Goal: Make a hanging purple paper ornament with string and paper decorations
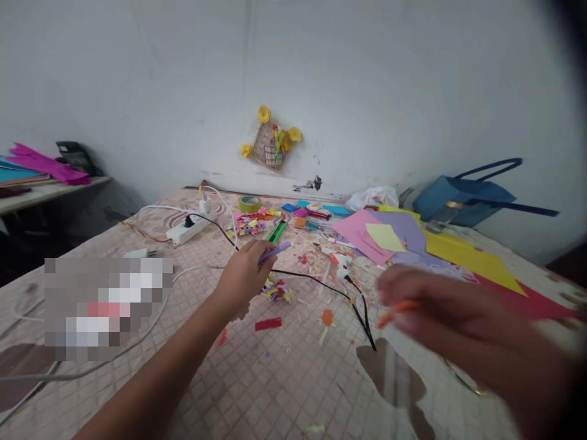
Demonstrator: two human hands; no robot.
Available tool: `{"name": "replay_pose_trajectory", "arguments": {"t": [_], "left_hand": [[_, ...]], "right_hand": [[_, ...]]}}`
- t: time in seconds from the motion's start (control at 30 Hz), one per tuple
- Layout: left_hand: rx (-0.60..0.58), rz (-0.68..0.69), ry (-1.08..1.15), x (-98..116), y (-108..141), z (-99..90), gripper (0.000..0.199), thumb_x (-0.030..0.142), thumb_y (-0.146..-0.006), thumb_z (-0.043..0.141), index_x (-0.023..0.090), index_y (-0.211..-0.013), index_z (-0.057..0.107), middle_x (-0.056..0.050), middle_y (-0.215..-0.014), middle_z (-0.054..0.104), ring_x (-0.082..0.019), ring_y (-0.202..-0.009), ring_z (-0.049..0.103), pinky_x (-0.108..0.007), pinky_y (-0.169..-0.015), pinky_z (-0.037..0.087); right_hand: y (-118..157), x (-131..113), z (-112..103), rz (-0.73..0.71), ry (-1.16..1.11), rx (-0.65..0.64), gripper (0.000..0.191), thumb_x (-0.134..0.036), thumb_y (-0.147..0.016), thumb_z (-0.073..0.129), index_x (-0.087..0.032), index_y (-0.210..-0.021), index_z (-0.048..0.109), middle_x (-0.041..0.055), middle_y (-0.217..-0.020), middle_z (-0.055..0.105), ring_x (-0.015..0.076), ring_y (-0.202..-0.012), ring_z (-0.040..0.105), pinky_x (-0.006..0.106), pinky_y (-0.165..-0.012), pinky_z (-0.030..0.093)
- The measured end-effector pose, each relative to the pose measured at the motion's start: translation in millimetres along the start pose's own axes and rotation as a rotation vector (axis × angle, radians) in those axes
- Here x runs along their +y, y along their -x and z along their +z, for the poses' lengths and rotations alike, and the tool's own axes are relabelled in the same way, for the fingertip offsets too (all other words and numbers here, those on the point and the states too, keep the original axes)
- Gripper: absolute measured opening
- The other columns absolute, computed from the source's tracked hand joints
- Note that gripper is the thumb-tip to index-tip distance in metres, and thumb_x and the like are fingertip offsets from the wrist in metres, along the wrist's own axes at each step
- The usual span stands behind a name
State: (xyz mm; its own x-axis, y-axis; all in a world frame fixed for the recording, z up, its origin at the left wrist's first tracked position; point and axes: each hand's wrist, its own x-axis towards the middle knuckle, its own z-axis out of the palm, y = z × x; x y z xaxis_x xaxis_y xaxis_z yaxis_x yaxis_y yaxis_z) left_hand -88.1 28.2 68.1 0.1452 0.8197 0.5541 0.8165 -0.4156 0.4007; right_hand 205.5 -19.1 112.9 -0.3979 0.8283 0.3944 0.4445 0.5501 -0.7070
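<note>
My left hand (245,269) is closed around a folded purple paper strip (276,250), its end sticking out past the fingers. Beyond those fingers lies a green and black box cutter (277,232). Smeared by motion, my right hand (440,318) pinches a thin orange strip (398,311) at the right. Between the hands, a white glue gun (342,266) rests among paper scraps with its black cord (316,281) running across the table. A red paper strip (268,324) and an orange paper disc (327,316) lie nearer to me.
A white power strip (190,227) with plugs and cables stands at the left, behind a blurred-out patch (107,308). Coloured paper sheets (398,235), a glass jar (444,217) and a blue bag (463,198) are at right. A tape roll (249,204) lies near the wall.
</note>
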Motion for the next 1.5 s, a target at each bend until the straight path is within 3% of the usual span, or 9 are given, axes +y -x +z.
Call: {"name": "replay_pose_trajectory", "arguments": {"t": [0.07, 0.1, 0.23, 0.37, 0.47, 0.53, 0.73, 0.97, 1.5], "left_hand": [[0.035, 0.045, -0.028, -4.3, 7.5, 3.5, 0.02, 0.024, -0.088, 0.047, 0.017, -0.103, 0.057, -0.008, -0.097, 0.064, -0.021, -0.088, 0.06, -0.033, -0.077, 0.048], [0.051, 0.063, -0.04, -6.2, 11.0, 5.5, 0.02, 0.024, -0.088, 0.046, 0.018, -0.103, 0.057, -0.008, -0.096, 0.064, -0.021, -0.087, 0.06, -0.032, -0.076, 0.048], [0.06, 0.102, -0.048, -6.7, 20.8, 14.0, 0.019, 0.022, -0.089, 0.045, 0.018, -0.104, 0.056, -0.009, -0.096, 0.063, -0.02, -0.087, 0.061, -0.032, -0.075, 0.049], [-0.075, 0.135, -0.038, 2.3, 25.2, 23.4, 0.018, 0.023, -0.089, 0.047, 0.017, -0.103, 0.056, -0.008, -0.097, 0.064, -0.021, -0.088, 0.061, -0.033, -0.077, 0.049], [-0.135, 0.151, -0.033, 9.1, 28.3, 28.6, 0.019, 0.024, -0.09, 0.045, 0.018, -0.104, 0.056, -0.008, -0.097, 0.064, -0.021, -0.088, 0.061, -0.033, -0.078, 0.049], [-0.142, 0.159, -0.028, 13.1, 30.6, 30.8, 0.018, 0.024, -0.089, 0.046, 0.018, -0.103, 0.056, -0.008, -0.096, 0.064, -0.021, -0.088, 0.061, -0.033, -0.077, 0.049], [-0.197, 0.195, -0.014, 22.4, 35.1, 30.3, 0.015, 0.019, -0.085, 0.051, 0.016, -0.097, 0.059, -0.007, -0.092, 0.065, -0.02, -0.082, 0.061, -0.033, -0.071, 0.049], [-0.316, 0.205, -0.005, 21.6, 34.4, 22.5, 0.018, 0.019, -0.083, 0.052, 0.018, -0.099, 0.06, -0.006, -0.095, 0.066, -0.02, -0.086, 0.062, -0.032, -0.076, 0.049], [-0.557, 0.377, -0.022, 28.3, 33.1, 10.5, 0.019, 0.018, -0.085, 0.048, 0.021, -0.096, 0.064, -0.004, -0.091, 0.065, -0.019, -0.084, 0.061, -0.028, -0.072, 0.045]], "right_hand": [[-7.2, -16.4, 27.8, 0.071, -0.179, -0.088, 0.014, -0.027, -0.083, 0.056, -0.023, -0.07, 0.059, 0.0015, -0.074, 0.06, 0.0156, -0.068, 0.056, 0.027, -0.059, 0.048], [-11.5, -18.2, 42.7, 0.134, -0.263, -0.049, 0.012, -0.027, -0.083, 0.056, -0.022, -0.072, 0.058, 0.0006, -0.07, 0.057, 0.0145, -0.064, 0.054, 0.026, -0.054, 0.045], [-19.4, 1.2, 85.9, 0.245, -0.439, -0.041, 0.011, -0.029, -0.081, 0.059, -0.02, -0.074, 0.059, 0.0001, -0.071, 0.056, 0.0123, -0.063, 0.049, 0.023, -0.053, 0.04], [-11.5, 15.9, 93.6, 0.242, -0.512, 0.046, 0.009, -0.028, -0.079, 0.061, -0.021, -0.074, 0.06, -0.0007, -0.072, 0.058, 0.0117, -0.065, 0.049, 0.022, -0.057, 0.041], [-7.2, 19.7, 94.0, 0.263, -0.387, 0.088, 0.009, -0.029, -0.081, 0.057, -0.021, -0.077, 0.061, -0.0009, -0.069, 0.056, 0.0126, -0.062, 0.05, 0.023, -0.056, 0.041], [-6.8, 24.1, 96.4, 0.171, -0.207, 0.167, 0.009, -0.026, -0.084, 0.054, -0.021, -0.078, 0.058, -0.0001, -0.071, 0.056, 0.0139, -0.065, 0.052, 0.026, -0.059, 0.043], [-7.8, 39.2, 98.1, -0.414, 0.333, 0.383, 0.016, -0.006, -0.078, 0.054, -0.021, -0.085, 0.052, 0.0058, -0.089, 0.055, 0.02, -0.087, 0.055, 0.038, -0.077, 0.046], [-10.3, 43.4, 91.8, -0.536, 0.618, 0.336, 0.015, -0.006, -0.077, 0.056, -0.022, -0.078, 0.055, 0.0044, -0.083, 0.059, 0.0211, -0.082, 0.056, 0.039, -0.073, 0.042], [-13.6, 35.1, 89.6, 0.086, 0.141, -0.013, 0.009, -0.017, -0.076, 0.058, -0.021, -0.069, 0.063, 0.0021, -0.083, 0.07, 0.0192, -0.079, 0.064, 0.032, -0.071, 0.045]]}}
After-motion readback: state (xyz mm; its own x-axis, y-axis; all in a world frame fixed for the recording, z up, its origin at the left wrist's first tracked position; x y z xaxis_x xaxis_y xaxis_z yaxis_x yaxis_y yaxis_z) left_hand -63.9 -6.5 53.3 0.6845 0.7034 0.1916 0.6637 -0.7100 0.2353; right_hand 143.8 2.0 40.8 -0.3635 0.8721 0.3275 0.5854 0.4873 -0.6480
